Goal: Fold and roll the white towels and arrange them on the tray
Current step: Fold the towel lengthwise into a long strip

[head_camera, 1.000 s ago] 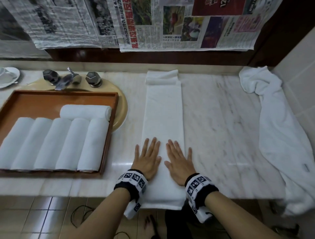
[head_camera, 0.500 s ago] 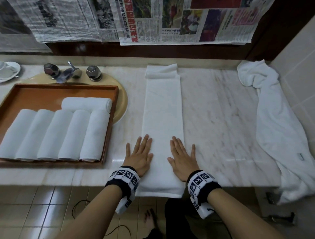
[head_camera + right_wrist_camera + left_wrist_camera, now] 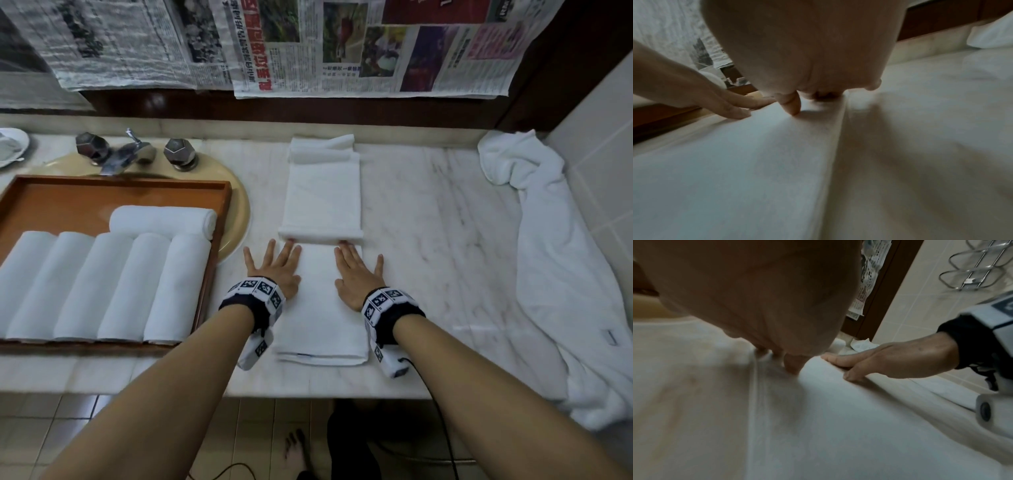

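Both my palms lie flat on the folded towel, fingers straight, gripping nothing.

My left hand (image 3: pixel 274 270) and right hand (image 3: pixel 356 274) press the long white towel (image 3: pixel 322 198) on the marble counter (image 3: pixel 428 240), fingertips touching a raised ridge across it. From above I see six soft cylinders of rolled towels (image 3: pixel 102 284) in the wooden tray (image 3: pixel 120 192) to my left, and a loose towel (image 3: pixel 555 257) draped at right. Only the left wrist view shows a wire rack (image 3: pixel 978 266) on the tiled wall.
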Demonstrator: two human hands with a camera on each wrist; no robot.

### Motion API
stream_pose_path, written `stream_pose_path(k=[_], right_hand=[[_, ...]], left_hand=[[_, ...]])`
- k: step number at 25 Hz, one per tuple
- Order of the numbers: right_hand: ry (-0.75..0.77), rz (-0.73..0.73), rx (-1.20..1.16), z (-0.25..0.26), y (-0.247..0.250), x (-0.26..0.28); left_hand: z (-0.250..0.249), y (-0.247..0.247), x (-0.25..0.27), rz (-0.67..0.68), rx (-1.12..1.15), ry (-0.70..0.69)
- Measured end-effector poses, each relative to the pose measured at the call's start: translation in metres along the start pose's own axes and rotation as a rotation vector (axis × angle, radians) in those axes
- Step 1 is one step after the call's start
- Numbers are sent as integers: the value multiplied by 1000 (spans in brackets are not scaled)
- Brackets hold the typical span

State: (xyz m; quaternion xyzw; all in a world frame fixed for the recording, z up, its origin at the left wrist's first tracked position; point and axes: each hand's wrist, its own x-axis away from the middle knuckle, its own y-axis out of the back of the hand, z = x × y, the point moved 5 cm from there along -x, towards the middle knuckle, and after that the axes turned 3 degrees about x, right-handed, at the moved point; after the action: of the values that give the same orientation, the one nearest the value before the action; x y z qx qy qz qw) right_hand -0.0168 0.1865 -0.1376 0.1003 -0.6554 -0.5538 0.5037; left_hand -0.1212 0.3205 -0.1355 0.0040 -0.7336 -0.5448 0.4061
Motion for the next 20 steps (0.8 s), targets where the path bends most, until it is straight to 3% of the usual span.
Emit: stream_pose_path(k=[2, 4, 6, 10, 12, 15, 20], right_hand=[[42, -37, 19, 13, 0, 13], [137, -90, 63, 26, -26, 35], [133, -126, 58, 17, -54, 58], [-211, -166, 3, -38, -66, 73], [-146, -261, -9, -20, -59, 79], [45, -249, -2, 19, -75, 85], [-76, -192, 8, -3, -91, 93]], left_hand=[[-12, 3, 14, -81, 30, -30], [-31, -25, 41, -140, 44, -182], [-32, -64, 72, -122, 34, -288], [19, -78, 78, -180, 113, -28], [10, -69, 78, -235, 167, -52], [-31, -88, 87, -220, 136, -277], [14, -103, 92, -206, 149, -115]])
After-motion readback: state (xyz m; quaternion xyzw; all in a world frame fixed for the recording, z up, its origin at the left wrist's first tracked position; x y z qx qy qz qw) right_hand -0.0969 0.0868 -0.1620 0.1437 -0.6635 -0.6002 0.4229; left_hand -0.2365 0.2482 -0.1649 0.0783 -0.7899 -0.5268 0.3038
